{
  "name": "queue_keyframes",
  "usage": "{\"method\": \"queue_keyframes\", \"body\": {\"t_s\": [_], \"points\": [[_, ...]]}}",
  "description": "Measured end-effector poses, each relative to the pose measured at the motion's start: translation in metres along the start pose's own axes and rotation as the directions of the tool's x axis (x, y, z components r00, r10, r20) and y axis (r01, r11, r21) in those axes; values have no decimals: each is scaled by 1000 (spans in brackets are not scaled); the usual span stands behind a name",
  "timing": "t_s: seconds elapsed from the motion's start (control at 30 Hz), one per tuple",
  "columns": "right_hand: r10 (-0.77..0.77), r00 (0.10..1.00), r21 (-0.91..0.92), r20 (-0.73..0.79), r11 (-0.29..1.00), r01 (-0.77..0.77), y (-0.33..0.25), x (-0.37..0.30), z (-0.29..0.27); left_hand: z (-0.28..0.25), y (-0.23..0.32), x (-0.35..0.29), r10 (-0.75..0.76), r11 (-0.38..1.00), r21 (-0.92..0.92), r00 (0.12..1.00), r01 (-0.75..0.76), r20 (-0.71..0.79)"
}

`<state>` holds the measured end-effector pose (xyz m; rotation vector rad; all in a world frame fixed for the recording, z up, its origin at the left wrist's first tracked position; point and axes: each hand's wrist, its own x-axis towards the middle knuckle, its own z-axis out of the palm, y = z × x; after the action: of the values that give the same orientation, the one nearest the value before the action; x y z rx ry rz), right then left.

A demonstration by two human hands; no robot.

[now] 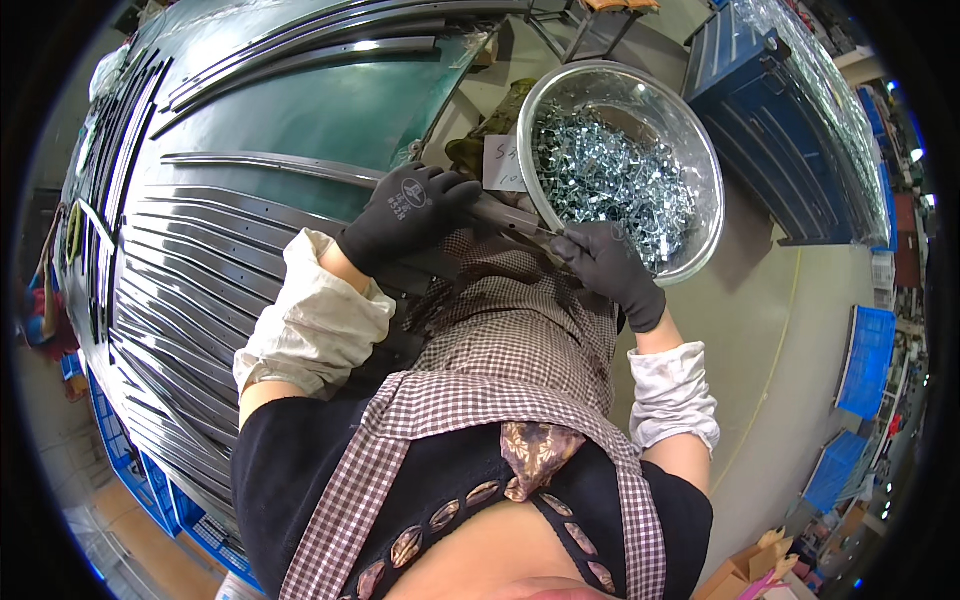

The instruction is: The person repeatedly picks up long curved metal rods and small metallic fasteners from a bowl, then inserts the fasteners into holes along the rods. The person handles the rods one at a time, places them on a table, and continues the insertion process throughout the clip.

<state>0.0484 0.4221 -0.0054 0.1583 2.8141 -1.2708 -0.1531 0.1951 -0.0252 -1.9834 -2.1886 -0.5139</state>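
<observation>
My left hand, in a black work glove, is closed around a long dark metal strip. The strip runs from the table at the left across to my lap, and its near end sticks out past my fingers. At that end, my right hand, gloved in black too, has its fingers pinched together. A thin shiny bit shows by its fingertips, but I cannot make out what it is. Just beyond the right hand stands a round metal bowl holding many small shiny metal clips.
On the green-topped table at the left lie rows of dark strips, with more along its far side. A handwritten card leans by the bowl. Behind it stands a blue metal cabinet. Blue crates line the right.
</observation>
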Motion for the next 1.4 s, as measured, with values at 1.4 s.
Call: {"method": "queue_keyframes", "body": {"t_s": [1.4], "points": [[141, 943, 568, 302, 768, -297, 11, 2, 18, -16, 13, 8, -18, 991, -128, 995, 31, 101]]}}
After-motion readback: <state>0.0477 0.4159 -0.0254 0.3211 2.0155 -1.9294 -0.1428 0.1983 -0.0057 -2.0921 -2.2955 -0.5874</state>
